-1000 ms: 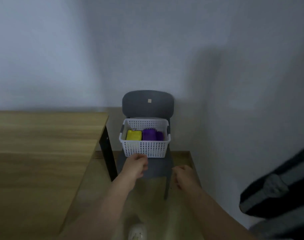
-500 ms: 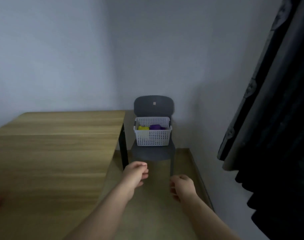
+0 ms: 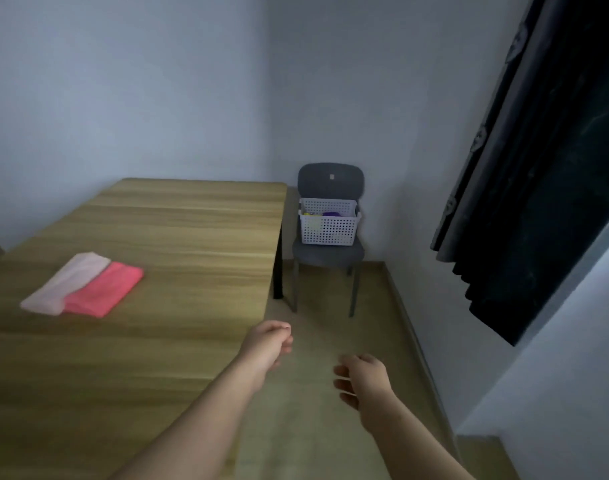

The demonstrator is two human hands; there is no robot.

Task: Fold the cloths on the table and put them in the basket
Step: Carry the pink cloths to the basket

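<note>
Two cloths lie side by side on the wooden table (image 3: 178, 237): a pale pink cloth (image 3: 65, 284) and a bright pink cloth (image 3: 103, 289), touching along one edge. The white perforated basket (image 3: 329, 230) stands on a grey chair (image 3: 329, 252) past the table's right end; a yellow cloth (image 3: 310, 214) and a purple cloth (image 3: 332, 214) show above its rim. My left hand (image 3: 268, 348) hovers at the table's right edge, fingers loosely curled, holding nothing. My right hand (image 3: 361, 379) hangs over the floor, fingers apart and empty. Both hands are far from the cloths and basket.
A black table leg (image 3: 278, 268) stands just left of the chair. A dark curtain (image 3: 538, 168) hangs along the right wall. Bare wooden floor (image 3: 330, 341) runs between the table and the wall up to the chair.
The view has pulled back from the basket and swung left, so the chair looks smaller and the two pink cloths on the table have come into sight. Both hands stay empty.
</note>
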